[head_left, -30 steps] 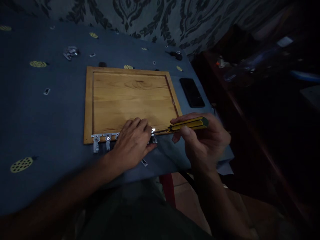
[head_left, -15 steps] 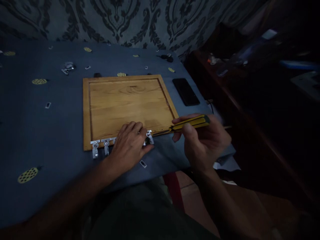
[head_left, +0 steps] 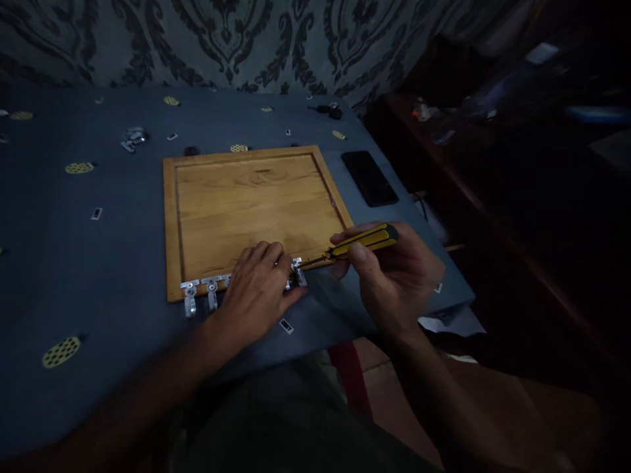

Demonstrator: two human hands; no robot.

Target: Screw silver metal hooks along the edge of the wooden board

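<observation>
A framed wooden panel (head_left: 256, 203) lies on the blue patterned tablecloth (head_left: 123, 256). Metal hinges sit along its near edge, among them one at the left (head_left: 190, 299) and one toward the right corner (head_left: 300, 272). My left hand (head_left: 259, 289) rests over the middle of that edge, its fingers bent together around the hinges there; the fingertips are partly hidden. In my right hand (head_left: 394, 276) is a yellow and black screwdriver (head_left: 362, 242), its shaft pointing left with the tip at the right hinge.
A black phone (head_left: 369, 178) lies right of the panel. Loose metal hinges (head_left: 133, 138) are at the back left, and a small dark object with a ring (head_left: 329, 110) is at the back. Beyond the table's right edge stands dark red furniture (head_left: 444, 161) with items on it.
My right hand and the screwdriver have moved left, bringing the tip to the right hinge. My left hand keeps its place on the panel's edge. The view has shifted slightly.
</observation>
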